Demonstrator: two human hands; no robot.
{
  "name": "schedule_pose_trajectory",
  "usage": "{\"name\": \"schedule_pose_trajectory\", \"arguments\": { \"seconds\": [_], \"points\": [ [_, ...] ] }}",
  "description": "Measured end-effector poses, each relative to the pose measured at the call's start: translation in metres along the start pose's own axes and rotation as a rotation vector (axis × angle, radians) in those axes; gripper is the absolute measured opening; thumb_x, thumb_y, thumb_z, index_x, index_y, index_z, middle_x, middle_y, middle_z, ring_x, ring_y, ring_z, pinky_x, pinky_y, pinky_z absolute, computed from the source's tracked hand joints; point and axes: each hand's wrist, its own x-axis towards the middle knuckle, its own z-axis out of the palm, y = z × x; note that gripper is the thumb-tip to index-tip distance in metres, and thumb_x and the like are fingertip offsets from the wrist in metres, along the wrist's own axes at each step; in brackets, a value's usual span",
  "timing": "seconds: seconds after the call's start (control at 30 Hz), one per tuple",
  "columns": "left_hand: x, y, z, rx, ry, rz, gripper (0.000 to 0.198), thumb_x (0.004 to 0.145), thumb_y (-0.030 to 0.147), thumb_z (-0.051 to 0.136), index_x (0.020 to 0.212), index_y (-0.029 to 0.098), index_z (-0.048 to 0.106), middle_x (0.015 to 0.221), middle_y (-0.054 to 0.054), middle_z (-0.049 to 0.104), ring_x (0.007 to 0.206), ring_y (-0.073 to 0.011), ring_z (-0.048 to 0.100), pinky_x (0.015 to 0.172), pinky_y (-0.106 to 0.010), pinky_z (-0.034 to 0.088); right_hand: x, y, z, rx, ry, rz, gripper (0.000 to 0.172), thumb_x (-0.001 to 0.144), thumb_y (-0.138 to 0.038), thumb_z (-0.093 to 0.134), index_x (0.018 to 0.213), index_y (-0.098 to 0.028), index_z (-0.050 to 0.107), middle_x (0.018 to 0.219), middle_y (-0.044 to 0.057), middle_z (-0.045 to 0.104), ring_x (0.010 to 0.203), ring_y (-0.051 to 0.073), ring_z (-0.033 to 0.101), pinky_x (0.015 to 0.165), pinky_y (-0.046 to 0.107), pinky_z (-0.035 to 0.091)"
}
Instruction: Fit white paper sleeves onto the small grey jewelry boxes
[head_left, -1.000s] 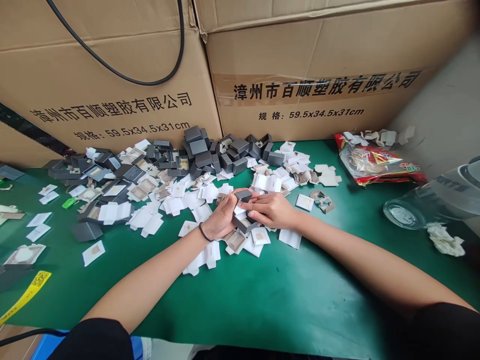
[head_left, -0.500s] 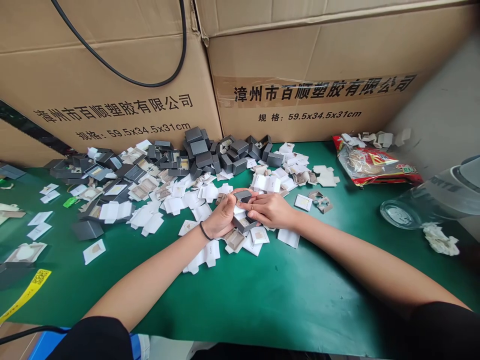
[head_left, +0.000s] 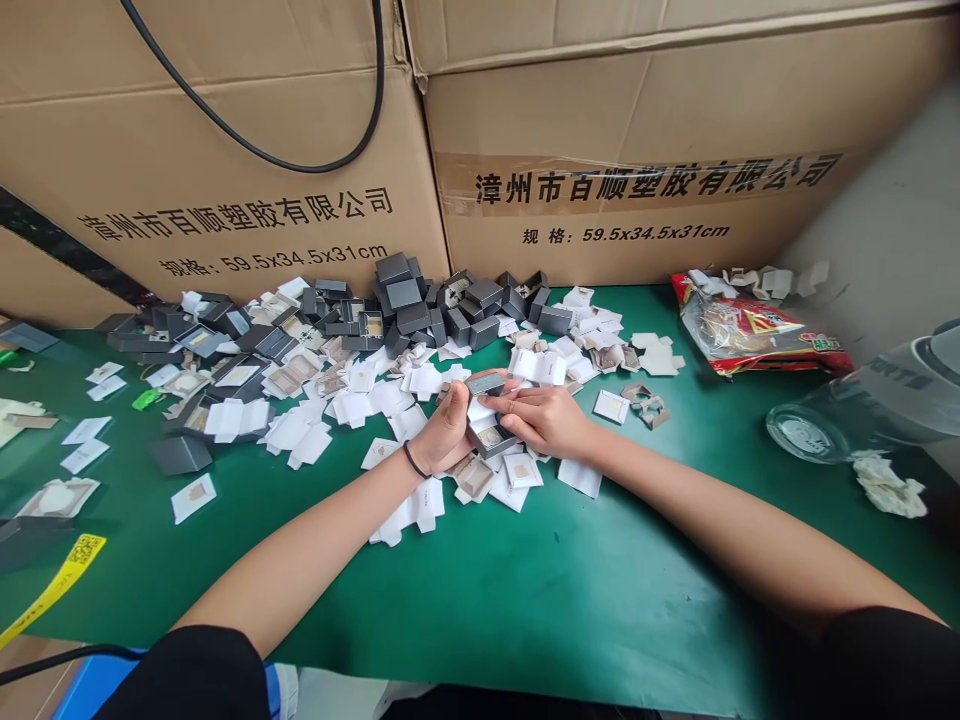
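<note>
My left hand (head_left: 442, 435), with a dark band at the wrist, is wrapped round a small dark grey box (head_left: 493, 446). Its lid stands raised at the far side, and white card shows inside between lid and base. From the right, my right hand (head_left: 553, 420) has its fingers curled at the box, the index finger reaching across its opening; the fingertips are partly hidden. Beneath both hands lie loose white card pieces (head_left: 517, 490) and a beige card insert (head_left: 474, 480).
Piled dark boxes (head_left: 405, 295) and scattered white cards (head_left: 360, 400) cover the back of the green table (head_left: 450, 620). Large cartons (head_left: 615, 110) stand behind. At right are a red food packet (head_left: 757, 335), a clear bottle (head_left: 847, 410) and crumpled tissue (head_left: 889, 485).
The box's lid has tipped back a little and more of the white inside shows. Both hands keep nearly the same place; the whole view has shifted slightly.
</note>
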Motion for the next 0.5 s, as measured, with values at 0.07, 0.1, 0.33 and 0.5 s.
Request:
{"name": "schedule_pose_trajectory", "arguments": {
  "seconds": [0.07, 0.1, 0.33, 0.5],
  "points": [
    [0.0005, -0.0012, -0.0027, 0.000, -0.013, -0.001, 0.064, 0.072, 0.063, 0.052, 0.120, 0.021, 0.056, 0.128, -0.012, 0.056, 0.127, -0.0297, 0.044, 0.104, -0.046, 0.035, 0.0001, -0.0004, -0.0006, -0.013, -0.031, -0.010, 0.039, 0.097, -0.035, 0.032, 0.120, -0.018, 0.059, 0.081, 0.004, 0.070, 0.076, 0.014, 0.065, 0.062, 0.024, 0.045],
    [0.0007, -0.0017, -0.0042, 0.002, -0.020, -0.005, 0.065, 0.072, 0.064, 0.052, 0.120, 0.021, 0.057, 0.129, -0.012, 0.056, 0.127, -0.0299, 0.043, 0.104, -0.046, 0.035, -0.0001, -0.0005, -0.0007, -0.027, -0.042, -0.021, 0.040, 0.097, -0.035, 0.032, 0.121, -0.018, 0.058, 0.082, 0.005, 0.070, 0.078, 0.014, 0.065, 0.063, 0.024, 0.045],
    [0.0008, -0.0018, -0.0053, -0.013, -0.039, -0.059, 0.068, 0.072, 0.068, 0.048, 0.120, 0.020, 0.057, 0.126, -0.014, 0.057, 0.125, -0.0309, 0.046, 0.102, -0.047, 0.037, -0.0021, -0.0023, 0.0014, -0.123, -0.021, -0.081, 0.041, 0.097, -0.037, 0.032, 0.122, -0.015, 0.057, 0.073, 0.005, 0.069, 0.074, 0.015, 0.064, 0.059, 0.024, 0.043],
    [0.0026, 0.0011, -0.0004, -0.046, 0.070, -0.010, 0.068, 0.076, 0.068, 0.041, 0.119, 0.018, 0.057, 0.111, -0.014, 0.065, 0.109, -0.0271, 0.058, 0.088, -0.041, 0.049, -0.0041, -0.0038, -0.0002, -0.100, 0.227, -0.043, 0.045, 0.097, -0.038, 0.028, 0.099, -0.016, 0.067, 0.062, 0.004, 0.064, 0.053, 0.012, 0.055, 0.052, 0.025, 0.039]
  ]
}}
